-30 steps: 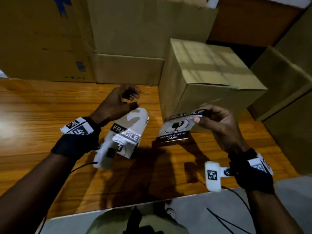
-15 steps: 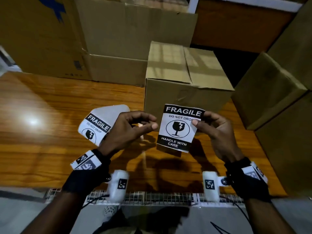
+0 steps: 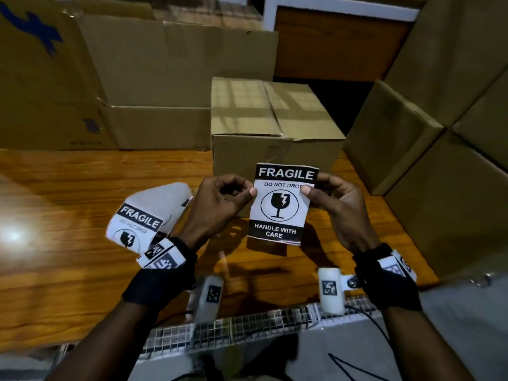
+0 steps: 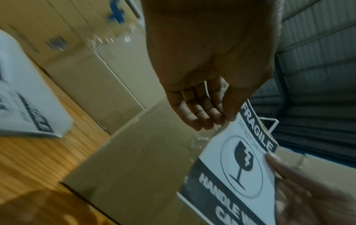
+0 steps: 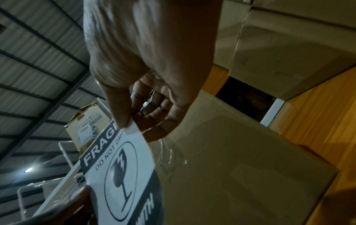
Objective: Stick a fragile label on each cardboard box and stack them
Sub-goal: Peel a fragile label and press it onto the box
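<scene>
A black-and-white fragile label point(image 3: 280, 206) is held upright in front of a closed cardboard box point(image 3: 272, 130) on the wooden table point(image 3: 68, 193). My left hand point(image 3: 220, 204) pinches its left edge and my right hand point(image 3: 334, 202) pinches its right edge. The left wrist view has the label point(image 4: 237, 164) under my left fingertips point(image 4: 217, 118). My right thumb and fingers point(image 5: 123, 120) pinch the label point(image 5: 123, 172) near its top corner in the right wrist view. A curled stack of more fragile labels point(image 3: 145, 215) lies on the table to the left.
Large cardboard boxes point(image 3: 154, 78) line the back of the table. More boxes point(image 3: 428, 149) are stacked at the right. A wire mesh rack point(image 3: 247, 325) runs along the table's near edge.
My left hand left the label stack and came right to pinch the label's left edge. The label rose from tilted flat to upright, facing me, nearer the box front.
</scene>
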Motion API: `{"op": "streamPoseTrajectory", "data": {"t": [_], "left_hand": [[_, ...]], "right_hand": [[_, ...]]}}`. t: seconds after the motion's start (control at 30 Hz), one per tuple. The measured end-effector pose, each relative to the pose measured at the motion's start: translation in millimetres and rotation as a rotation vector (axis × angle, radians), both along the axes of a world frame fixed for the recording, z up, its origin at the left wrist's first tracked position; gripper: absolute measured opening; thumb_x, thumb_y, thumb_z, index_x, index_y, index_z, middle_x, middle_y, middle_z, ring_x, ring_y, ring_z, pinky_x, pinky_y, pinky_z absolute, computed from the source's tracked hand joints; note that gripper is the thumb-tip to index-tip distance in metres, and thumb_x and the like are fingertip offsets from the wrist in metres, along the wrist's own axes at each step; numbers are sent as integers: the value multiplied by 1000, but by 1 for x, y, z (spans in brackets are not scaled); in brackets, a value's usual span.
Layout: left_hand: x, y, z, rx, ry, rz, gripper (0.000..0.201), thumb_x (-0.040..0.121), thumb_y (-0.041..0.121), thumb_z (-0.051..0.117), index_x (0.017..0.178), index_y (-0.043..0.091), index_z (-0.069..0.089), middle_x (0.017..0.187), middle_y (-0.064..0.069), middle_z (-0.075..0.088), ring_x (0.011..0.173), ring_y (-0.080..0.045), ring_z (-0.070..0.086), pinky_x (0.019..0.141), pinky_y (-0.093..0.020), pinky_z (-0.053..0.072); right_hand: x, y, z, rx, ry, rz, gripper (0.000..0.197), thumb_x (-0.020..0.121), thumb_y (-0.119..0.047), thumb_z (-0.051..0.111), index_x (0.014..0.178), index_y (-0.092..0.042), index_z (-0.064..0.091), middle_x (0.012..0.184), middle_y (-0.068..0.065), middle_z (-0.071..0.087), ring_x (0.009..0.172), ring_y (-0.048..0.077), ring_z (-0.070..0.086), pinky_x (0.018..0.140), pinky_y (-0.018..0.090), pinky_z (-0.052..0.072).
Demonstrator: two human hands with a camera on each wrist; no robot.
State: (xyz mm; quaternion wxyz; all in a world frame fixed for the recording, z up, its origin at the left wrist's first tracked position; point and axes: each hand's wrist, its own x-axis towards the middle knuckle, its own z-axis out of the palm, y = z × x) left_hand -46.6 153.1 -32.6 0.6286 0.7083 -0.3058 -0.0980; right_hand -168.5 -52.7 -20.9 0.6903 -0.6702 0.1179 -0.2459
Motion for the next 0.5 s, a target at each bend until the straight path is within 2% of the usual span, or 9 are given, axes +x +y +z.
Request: {"op": "streamPoseTrajectory", "data": {"t": [0.13, 0.23, 0.37, 0.5], "left_hand": [[-9, -32, -6, -11, 50, -11, 8, 91, 12, 68, 84, 13, 68, 73, 5, 69, 66, -4, 62, 59, -20, 49], [-13, -56, -10, -12, 39, 22, 8, 90, 12, 70, 83, 12, 69, 69, 6, 69, 62, -3, 61, 57, -20, 47], [-20, -80, -12, -27, 28, 96, 7, 89, 9, 70, 85, 4, 70, 76, -2, 72, 63, -3, 65, 56, -16, 49], [-19, -94, -17, 0, -34, 193, 8, 89, 13, 71, 85, 6, 72, 80, -5, 73, 71, -15, 69, 62, -22, 56]], "right_hand": [[-11, -20, -1, -21, 15, -57, 29, 86, -2, 70, 115, -2, 68, 104, 6, 76, 97, 22, 72, 77, 34, 58], [-13, -44, -4, 23, -3, -79, 41, 85, 2, 71, 125, -4, 63, 95, 10, 73, 96, 24, 72, 77, 32, 58], [-8, -71, -9, 18, 15, -99, 24, 85, 0, 73, 107, -8, 67, 92, 8, 77, 90, 21, 74, 71, 26, 57], [3, -85, -18, 0, 9, -113, 13, 85, -5, 75, 96, -6, 70, 92, 5, 77, 86, 17, 74, 70, 24, 56]]}}
